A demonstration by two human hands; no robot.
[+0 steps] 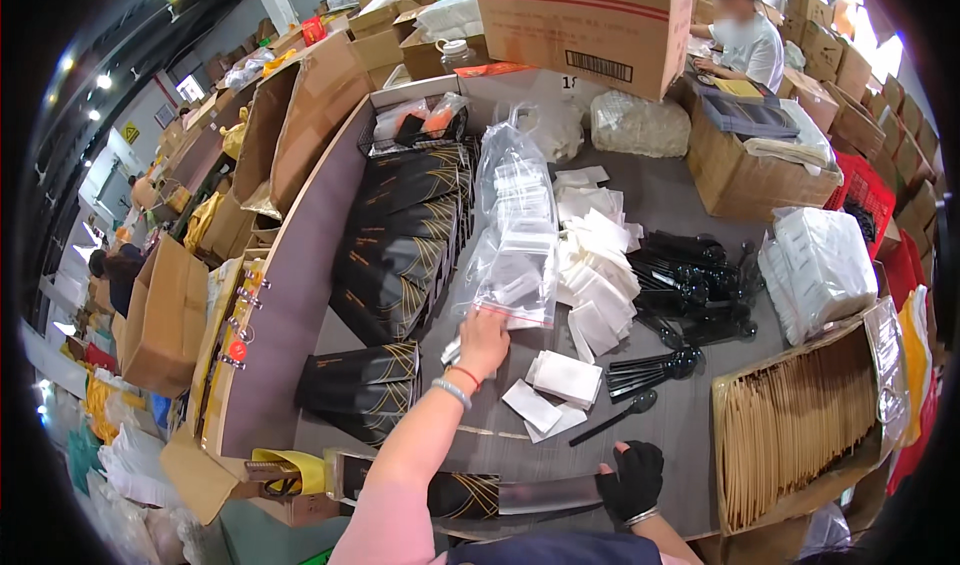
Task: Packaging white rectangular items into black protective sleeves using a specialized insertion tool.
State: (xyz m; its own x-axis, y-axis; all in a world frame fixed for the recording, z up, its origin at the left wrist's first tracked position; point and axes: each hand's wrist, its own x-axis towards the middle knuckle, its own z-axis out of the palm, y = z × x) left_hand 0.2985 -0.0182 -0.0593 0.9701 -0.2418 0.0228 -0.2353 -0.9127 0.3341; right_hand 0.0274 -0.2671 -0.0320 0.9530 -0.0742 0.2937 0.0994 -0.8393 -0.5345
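My left hand (483, 343) reaches to the red-edged mouth of a clear plastic bag (515, 220) filled with white packets. Its fingers are bent down; what lies under their tips is hidden. In a black fingerless glove, my right hand (632, 478) grips the right end of a long, narrow sleeve (548, 496), black with gold lines at its left part and see-through grey at its right. Just beyond the sleeve lie a few white packets (565, 377) and a single black plastic spoon (613, 418). A small white piece shows beside my left thumb.
Black printed sleeves (395, 250) lie in overlapping rows at left. Loose white packets (597, 275) and heaped black spoons (690, 275) fill the middle. A carton of thin brown sticks (795, 435) stands at right, below wrapped white packs (818, 270). A co-worker (745, 35) sits beyond.
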